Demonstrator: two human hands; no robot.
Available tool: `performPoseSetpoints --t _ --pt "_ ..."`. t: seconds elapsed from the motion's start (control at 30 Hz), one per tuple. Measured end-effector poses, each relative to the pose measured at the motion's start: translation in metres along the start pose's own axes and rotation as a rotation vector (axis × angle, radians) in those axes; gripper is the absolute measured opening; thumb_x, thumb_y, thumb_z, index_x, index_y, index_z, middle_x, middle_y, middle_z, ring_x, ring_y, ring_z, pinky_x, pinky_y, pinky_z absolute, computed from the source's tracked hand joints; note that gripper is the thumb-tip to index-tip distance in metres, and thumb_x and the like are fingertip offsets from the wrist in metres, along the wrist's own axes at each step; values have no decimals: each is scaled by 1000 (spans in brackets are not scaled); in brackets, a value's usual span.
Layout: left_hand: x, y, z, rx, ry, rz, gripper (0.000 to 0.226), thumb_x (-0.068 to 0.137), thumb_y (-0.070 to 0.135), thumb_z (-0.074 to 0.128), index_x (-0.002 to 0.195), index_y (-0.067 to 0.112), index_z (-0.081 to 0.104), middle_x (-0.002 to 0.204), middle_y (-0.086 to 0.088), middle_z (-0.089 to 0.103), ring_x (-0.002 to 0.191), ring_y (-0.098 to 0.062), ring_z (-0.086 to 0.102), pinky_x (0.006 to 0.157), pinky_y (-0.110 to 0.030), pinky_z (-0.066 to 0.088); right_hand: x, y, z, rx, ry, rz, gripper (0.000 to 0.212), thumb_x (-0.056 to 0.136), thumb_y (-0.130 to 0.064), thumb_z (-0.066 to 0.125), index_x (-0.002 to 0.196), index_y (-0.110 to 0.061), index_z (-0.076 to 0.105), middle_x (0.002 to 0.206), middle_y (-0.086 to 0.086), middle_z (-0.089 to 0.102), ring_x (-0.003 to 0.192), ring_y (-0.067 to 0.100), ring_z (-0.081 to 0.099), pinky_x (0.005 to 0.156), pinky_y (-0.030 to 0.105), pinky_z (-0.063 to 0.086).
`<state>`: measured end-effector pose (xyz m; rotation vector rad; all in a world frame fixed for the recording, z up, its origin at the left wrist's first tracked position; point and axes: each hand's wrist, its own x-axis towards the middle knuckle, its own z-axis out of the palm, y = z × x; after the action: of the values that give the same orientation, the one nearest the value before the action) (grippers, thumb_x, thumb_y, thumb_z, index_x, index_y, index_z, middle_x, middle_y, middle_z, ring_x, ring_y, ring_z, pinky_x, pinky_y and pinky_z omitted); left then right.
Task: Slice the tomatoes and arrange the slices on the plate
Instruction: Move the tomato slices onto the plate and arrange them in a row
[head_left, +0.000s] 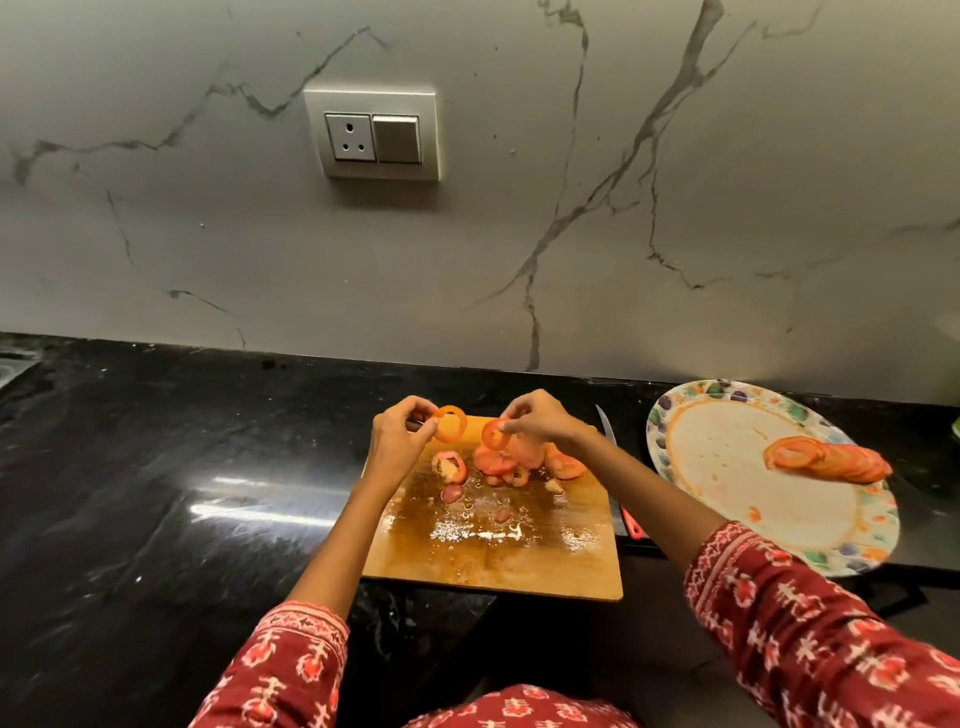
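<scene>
The round white plate with a multicoloured floral rim (680, 410) sits on the black polished stone counter (156, 493) to the right, and holds a short overlapping row of red tomato slices (831, 460) lying toward its right side — the rest of its white centre shows only smears and a few small red bits. Left of the plate lies the rectangular wooden cutting board (519, 566), wet and glistening with juice, its near edge jutting slightly past the counter's front. At the board's far end rests a loose heap of cut tomato pieces (514, 462), with a few end caps and scraps scattered just in front of it. Above that heap both hands are raised. The left hand (397, 441) pinches a thin ring-shaped tomato slice (451, 423) between thumb and fingertips, the other fingers curled; the right hand (540, 421) pinches a second ring-shaped slice (494, 435) the same way, hanging just over the heap. Between board and plate lies a knife with a red and black handle (621, 499), blade pointing toward the wall, partly hidden by the right forearm. Both arms wear red patterned sleeves (810, 623). Behind, a grey-veined marble wall (675, 208) carries a silver socket and switch panel (372, 135).
</scene>
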<state>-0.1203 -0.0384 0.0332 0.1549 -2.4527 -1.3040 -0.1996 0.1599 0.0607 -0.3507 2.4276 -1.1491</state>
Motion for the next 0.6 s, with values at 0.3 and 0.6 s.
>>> performPoseSetpoints --t 0.3,0.6 --pt "23 44 67 -64 -242 89 11 86 7 63 96 10 64 85 0 65 77 -12 65 69 -28 57 -46 53 -75 184 161 121 9 90 -13 59 82 -13 64 77 2 59 66 8 50 51 19 37" --pt "32 100 169 -101 -481 214 9 84 5 64 90 13 65 76 3 65 70 -11 63 67 -25 54 -128 163 -180 118 539 275 11 89 -9 59 92 -3 67 76 4 59 66 12 49 53 19 36"
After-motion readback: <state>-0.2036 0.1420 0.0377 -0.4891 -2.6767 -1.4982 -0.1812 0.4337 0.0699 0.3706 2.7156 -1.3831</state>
